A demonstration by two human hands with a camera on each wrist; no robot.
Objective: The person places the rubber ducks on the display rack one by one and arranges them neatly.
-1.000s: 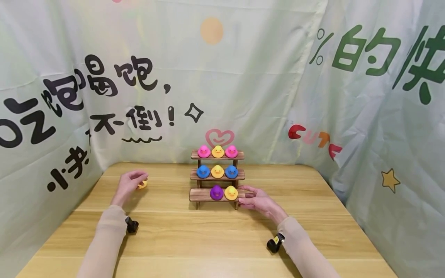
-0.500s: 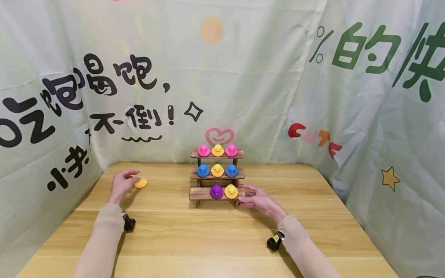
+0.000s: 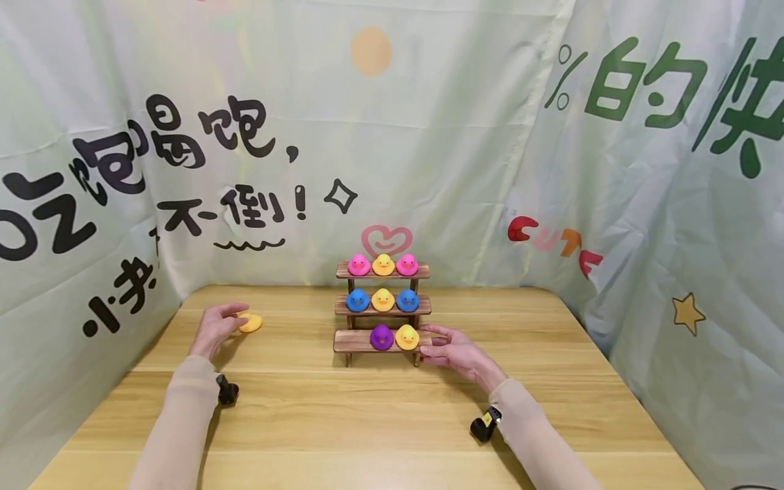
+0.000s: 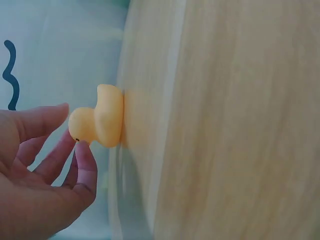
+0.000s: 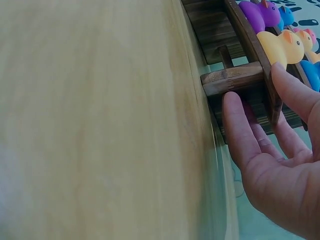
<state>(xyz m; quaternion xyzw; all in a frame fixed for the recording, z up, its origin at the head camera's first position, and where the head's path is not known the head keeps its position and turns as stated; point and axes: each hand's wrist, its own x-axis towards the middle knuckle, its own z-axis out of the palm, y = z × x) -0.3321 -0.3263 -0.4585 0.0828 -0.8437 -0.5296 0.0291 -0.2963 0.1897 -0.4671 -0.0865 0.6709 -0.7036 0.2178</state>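
At the left of the table my left hand (image 3: pixel 216 329) has its thumb and fingertips around the head of a yellow rubber duck (image 4: pixel 102 117). The duck's flat base is right at the tabletop. A three-tier wooden display stand (image 3: pixel 350 340) stands in the middle. My right hand (image 3: pixel 458 354) holds the right end of its lowest tier, thumb and fingers on either side in the right wrist view. On that tier a purple duck (image 3: pixel 382 337) and a yellow duck (image 3: pixel 407 337) sit side by side, with bare wood to their left.
The middle tier carries a yellow duck (image 3: pixel 382 300) between two blue ducks (image 3: pixel 358 300). On the top tier, another yellow duck (image 3: pixel 383 265) sits between two pink ducks (image 3: pixel 358 265). Printed cloth (image 3: pixel 453 170) encloses the back and sides of the wooden table (image 3: pixel 343 422).
My left hand has shifted slightly left, and more of the duck by its fingers shows. The duck has turned in the fingertips. My right hand and the stand stay put.
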